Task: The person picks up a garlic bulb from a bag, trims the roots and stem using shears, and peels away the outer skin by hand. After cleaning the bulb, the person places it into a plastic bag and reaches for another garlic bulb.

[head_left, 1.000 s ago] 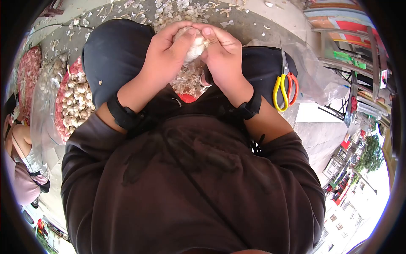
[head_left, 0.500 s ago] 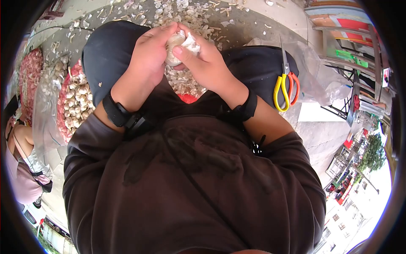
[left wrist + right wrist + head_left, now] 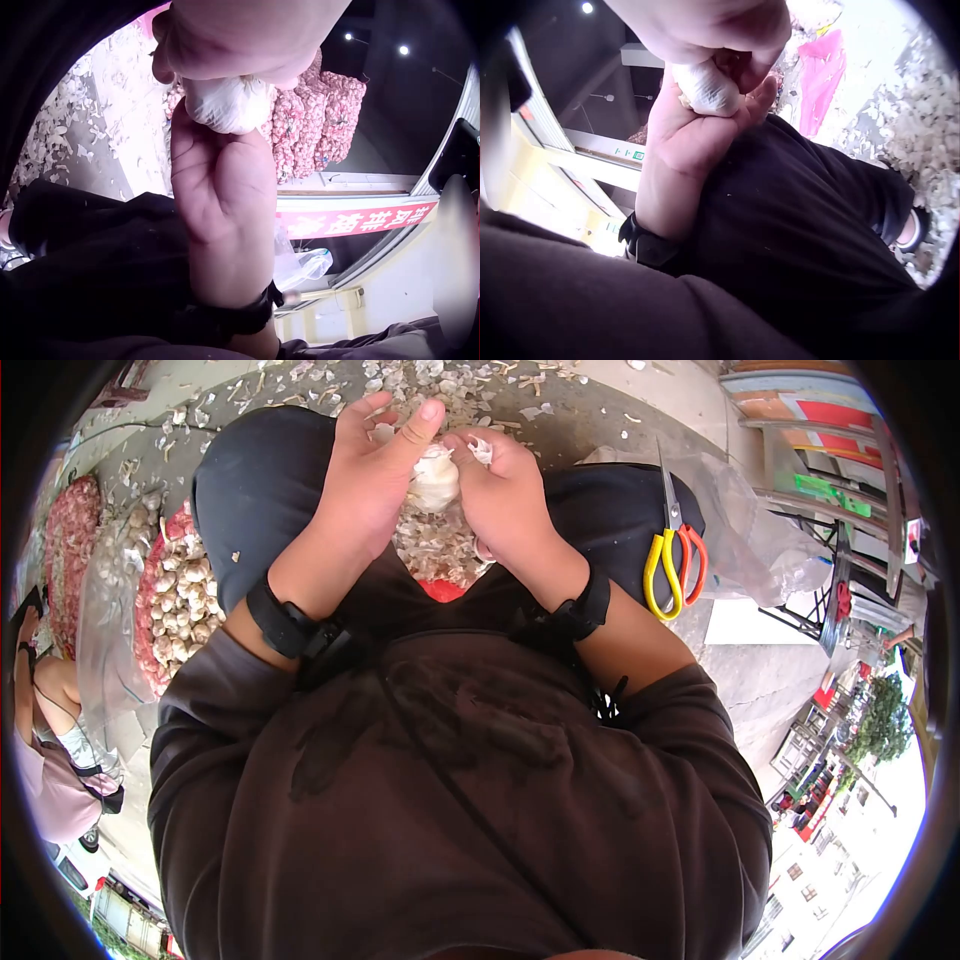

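Observation:
A white garlic bulb (image 3: 435, 482) is between my two hands, over the lap. My right hand (image 3: 505, 495) grips it with curled fingers, and a white flap of garlic skin (image 3: 481, 451) shows by the thumb. My left hand (image 3: 362, 485) is against the bulb's other side, its thumb stretched out and its index finger lifted. In the right wrist view the bulb (image 3: 709, 88) overlaps the left palm (image 3: 694, 142). The left wrist view shows the bulb (image 3: 229, 103) above the right hand's fingers, partly hidden by the left hand.
Scissors (image 3: 672, 555) with yellow and orange handles lie on the right thigh. Loose garlic skins (image 3: 440, 545) are heaped between the legs. A red mesh sack of garlic bulbs (image 3: 183, 600) stands at left, near another person (image 3: 60, 760). A clear plastic bag (image 3: 745, 530) is at right.
The bulb moved left between the first two frames, then slightly right. The left thumb and index finger have spread from it. A flap of skin now stands up by the right thumb.

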The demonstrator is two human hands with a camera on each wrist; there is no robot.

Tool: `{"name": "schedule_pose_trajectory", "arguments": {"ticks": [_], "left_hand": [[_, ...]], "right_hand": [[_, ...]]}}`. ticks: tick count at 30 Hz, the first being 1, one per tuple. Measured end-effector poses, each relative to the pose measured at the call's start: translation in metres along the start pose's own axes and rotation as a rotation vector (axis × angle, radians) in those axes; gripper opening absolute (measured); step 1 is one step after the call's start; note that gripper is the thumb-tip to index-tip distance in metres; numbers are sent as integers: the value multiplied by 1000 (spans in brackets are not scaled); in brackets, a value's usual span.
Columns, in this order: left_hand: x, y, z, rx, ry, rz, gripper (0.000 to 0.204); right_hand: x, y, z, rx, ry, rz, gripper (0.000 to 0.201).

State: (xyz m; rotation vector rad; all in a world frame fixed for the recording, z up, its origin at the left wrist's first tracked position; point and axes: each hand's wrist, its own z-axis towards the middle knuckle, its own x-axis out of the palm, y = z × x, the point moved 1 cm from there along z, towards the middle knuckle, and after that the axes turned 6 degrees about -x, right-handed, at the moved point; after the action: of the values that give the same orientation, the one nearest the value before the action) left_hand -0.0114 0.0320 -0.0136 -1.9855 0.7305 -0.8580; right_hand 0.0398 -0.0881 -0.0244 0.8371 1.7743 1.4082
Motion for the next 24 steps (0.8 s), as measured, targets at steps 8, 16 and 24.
{"name": "schedule_pose_trajectory", "arguments": {"ticks": [8, 16, 24], "left_hand": [[-10, 6, 9, -148, 126, -71, 60], [5, -5, -12, -421, 461, -16, 64], [0, 8, -11, -268, 466, 114, 65]], "right_hand": [[16, 12, -11, -161, 280, 303, 33], [8, 4, -4, 65, 58, 530, 21], [-1, 18, 1, 191, -28, 734, 23]]}}
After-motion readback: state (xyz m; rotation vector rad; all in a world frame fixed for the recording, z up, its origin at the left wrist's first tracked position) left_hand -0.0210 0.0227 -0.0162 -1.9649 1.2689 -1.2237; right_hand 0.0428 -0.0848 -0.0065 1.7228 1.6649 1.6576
